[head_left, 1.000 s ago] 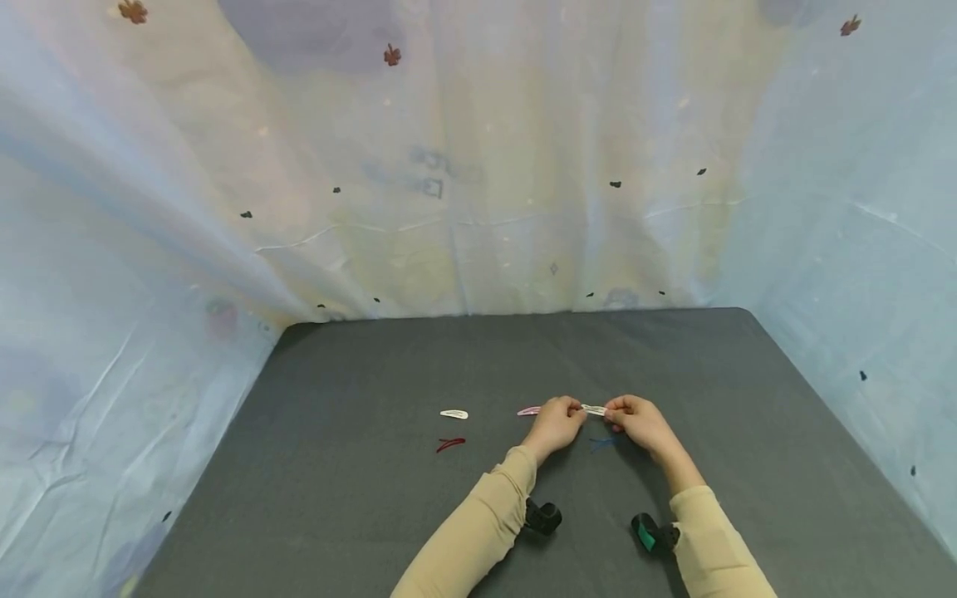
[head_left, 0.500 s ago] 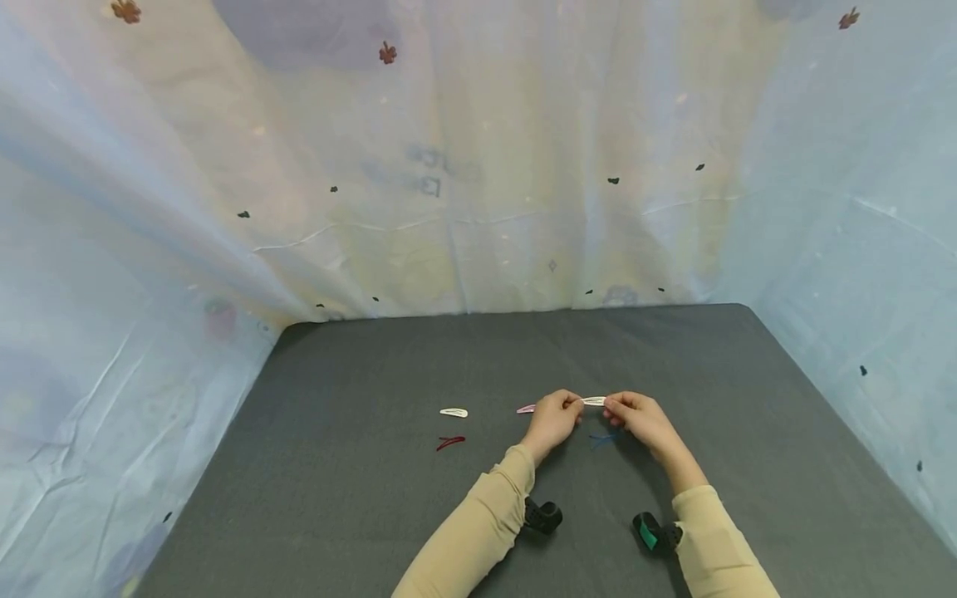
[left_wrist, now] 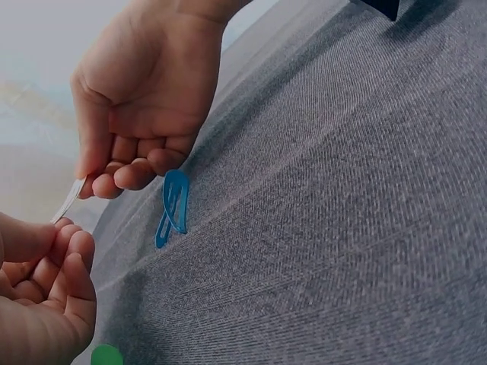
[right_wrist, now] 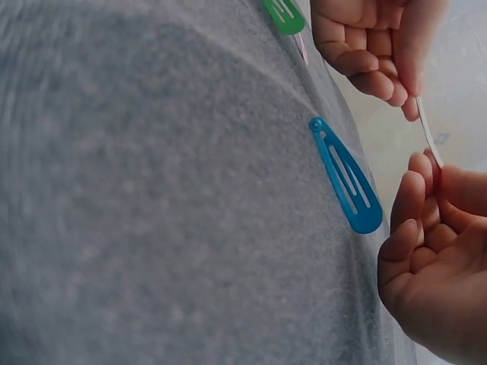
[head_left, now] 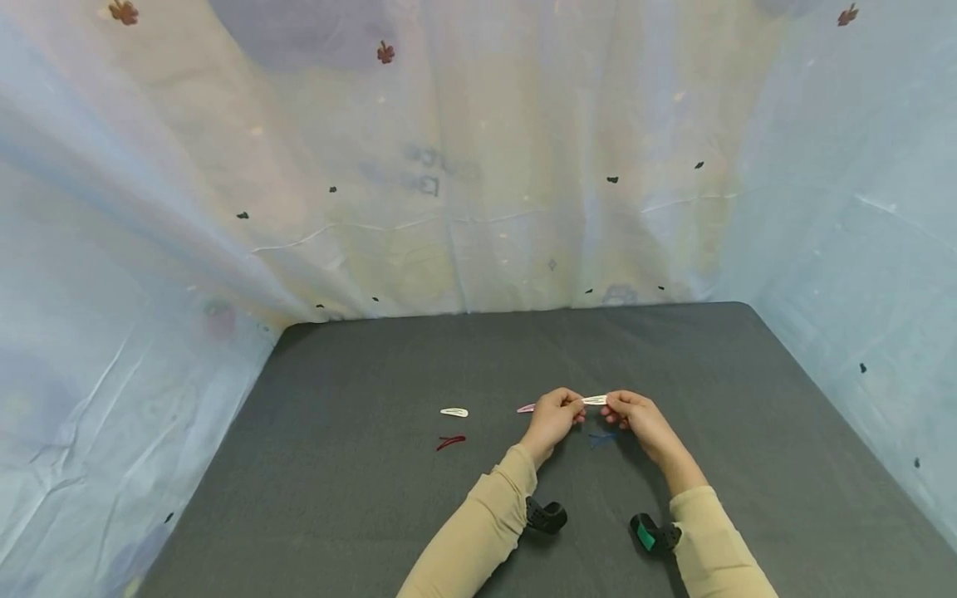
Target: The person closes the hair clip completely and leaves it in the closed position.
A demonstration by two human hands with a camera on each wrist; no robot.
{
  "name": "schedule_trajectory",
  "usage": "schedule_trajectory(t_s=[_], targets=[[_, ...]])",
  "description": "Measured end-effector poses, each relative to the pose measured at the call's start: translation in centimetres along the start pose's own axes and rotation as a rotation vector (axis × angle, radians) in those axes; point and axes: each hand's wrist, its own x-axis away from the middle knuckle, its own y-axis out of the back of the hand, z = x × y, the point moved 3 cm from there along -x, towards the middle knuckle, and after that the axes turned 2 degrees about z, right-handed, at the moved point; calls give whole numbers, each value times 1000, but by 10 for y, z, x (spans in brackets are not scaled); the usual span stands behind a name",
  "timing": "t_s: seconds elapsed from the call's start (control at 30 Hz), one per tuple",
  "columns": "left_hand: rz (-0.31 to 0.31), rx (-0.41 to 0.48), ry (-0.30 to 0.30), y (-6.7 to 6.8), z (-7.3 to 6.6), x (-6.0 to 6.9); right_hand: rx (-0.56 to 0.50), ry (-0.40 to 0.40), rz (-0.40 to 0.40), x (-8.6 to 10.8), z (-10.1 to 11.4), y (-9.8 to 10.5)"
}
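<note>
Between my two hands a white snap hair clip [head_left: 595, 400] is held just above the table. My left hand [head_left: 555, 418] pinches its left end between thumb and fingers, and my right hand [head_left: 639, 419] pinches the right end. Both wrist views show this clip [right_wrist: 428, 135] edge-on with a slight bend. Below the hands lies a blue hair clip [left_wrist: 174, 207]. In the right wrist view a green hair clip [right_wrist: 286, 15] is cut off by the top edge, near my left hand. A pink hair clip [head_left: 526, 409] is partly covered by that hand.
Farther left on the dark grey cloth table [head_left: 336, 498] lie another white hair clip [head_left: 453, 412] and a red hair clip [head_left: 450, 443] with its prongs spread. Patterned curtains [head_left: 478, 208] hang behind the table and along both sides.
Both hands have risen slightly with the white hair clip. It slanted down to the right and showed its slots earlier; now it is nearly level. The other visible clips stay put.
</note>
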Motion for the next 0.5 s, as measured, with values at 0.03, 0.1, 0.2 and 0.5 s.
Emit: schedule_trajectory(t_s=[0.03, 0.1, 0.2, 0.5], targets=[[-2, 10, 2, 0, 0, 0, -7, 3, 4, 0, 0, 0], [-1, 27, -1, -1, 2, -1, -30, 5, 14, 0, -1, -1], [-4, 55, 4, -2, 4, -2, -63, -3, 22, 0, -2, -2], [-34, 50, 8, -3, 5, -2, -3, 11, -98, 0, -3, 1]])
